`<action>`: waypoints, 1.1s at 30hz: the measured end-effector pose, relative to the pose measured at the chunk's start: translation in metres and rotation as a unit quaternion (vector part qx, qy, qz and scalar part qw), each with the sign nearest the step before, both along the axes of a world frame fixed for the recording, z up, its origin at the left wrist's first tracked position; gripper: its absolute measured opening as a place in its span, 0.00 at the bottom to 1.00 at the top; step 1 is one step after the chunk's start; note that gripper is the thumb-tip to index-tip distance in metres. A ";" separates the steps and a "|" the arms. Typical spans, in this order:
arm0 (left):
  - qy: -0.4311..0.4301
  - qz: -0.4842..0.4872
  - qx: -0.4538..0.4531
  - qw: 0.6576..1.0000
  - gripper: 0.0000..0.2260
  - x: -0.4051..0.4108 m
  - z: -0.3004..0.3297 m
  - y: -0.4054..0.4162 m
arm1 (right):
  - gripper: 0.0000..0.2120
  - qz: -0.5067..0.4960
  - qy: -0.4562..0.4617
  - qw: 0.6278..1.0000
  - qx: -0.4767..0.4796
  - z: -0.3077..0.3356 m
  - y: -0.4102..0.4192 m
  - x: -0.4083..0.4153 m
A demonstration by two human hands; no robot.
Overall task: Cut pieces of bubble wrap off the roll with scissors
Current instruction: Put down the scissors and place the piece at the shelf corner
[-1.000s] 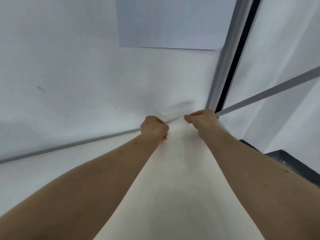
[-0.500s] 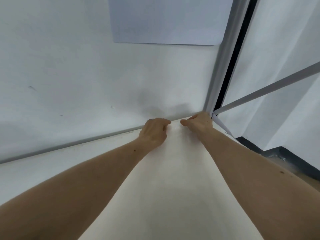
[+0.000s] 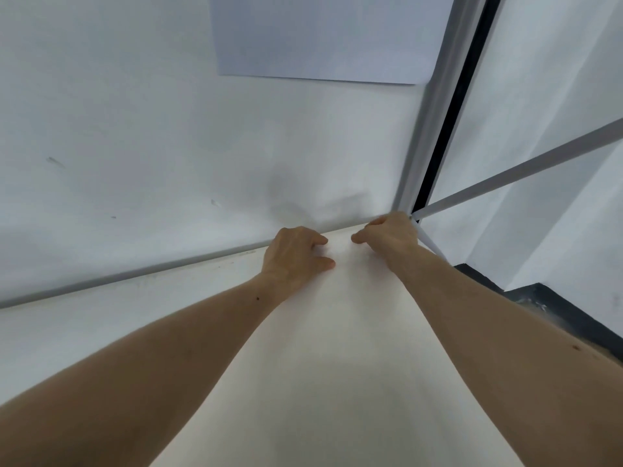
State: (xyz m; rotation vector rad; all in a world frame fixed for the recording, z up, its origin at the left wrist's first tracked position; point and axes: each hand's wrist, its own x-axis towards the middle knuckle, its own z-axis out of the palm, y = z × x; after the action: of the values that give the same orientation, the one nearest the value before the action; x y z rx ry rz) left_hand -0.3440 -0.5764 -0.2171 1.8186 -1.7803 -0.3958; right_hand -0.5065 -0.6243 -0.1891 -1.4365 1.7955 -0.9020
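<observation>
Reaching forward, both bare forearms extend from the near edge toward the far corner of a white table (image 3: 84, 335). A pale, cream-white sheet (image 3: 337, 365) lies along the tabletop between the arms, running from the near edge to the far edge; no bubble texture can be made out on it, so whether it is the bubble wrap cannot be told.

The left hand (image 3: 295, 257) rests on the far left part of the sheet, palm down, fingers bent with the fingertips and thumb on the surface. Whether it pinches the material or only presses on it cannot be told. The right hand (image 3: 389, 232) sits at the far right corner of the sheet, fingers curled under and knuckles up, apparently gripping the sheet's far edge. The two hands are near each other but apart, with a small strip of sheet between them.

Beyond the table stands a white wall (image 3: 135, 129) carrying a pale rectangular panel (image 3: 320, 35). A grey frame post (image 3: 428, 129) rises at the far right, and a grey bar (image 3: 522, 170) slants away from its base.
</observation>
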 end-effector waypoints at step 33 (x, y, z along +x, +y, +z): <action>-0.098 -0.065 -0.085 0.989 0.09 0.015 -0.004 -0.003 | 0.08 0.318 0.250 0.881 -0.247 -0.032 -0.022 -0.035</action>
State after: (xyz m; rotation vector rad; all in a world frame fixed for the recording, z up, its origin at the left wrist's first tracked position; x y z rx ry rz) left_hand -0.3285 -0.5798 -0.2208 1.6759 -2.0073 -0.1130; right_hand -0.5415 -0.6460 -0.2207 -2.5809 1.2669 -0.6873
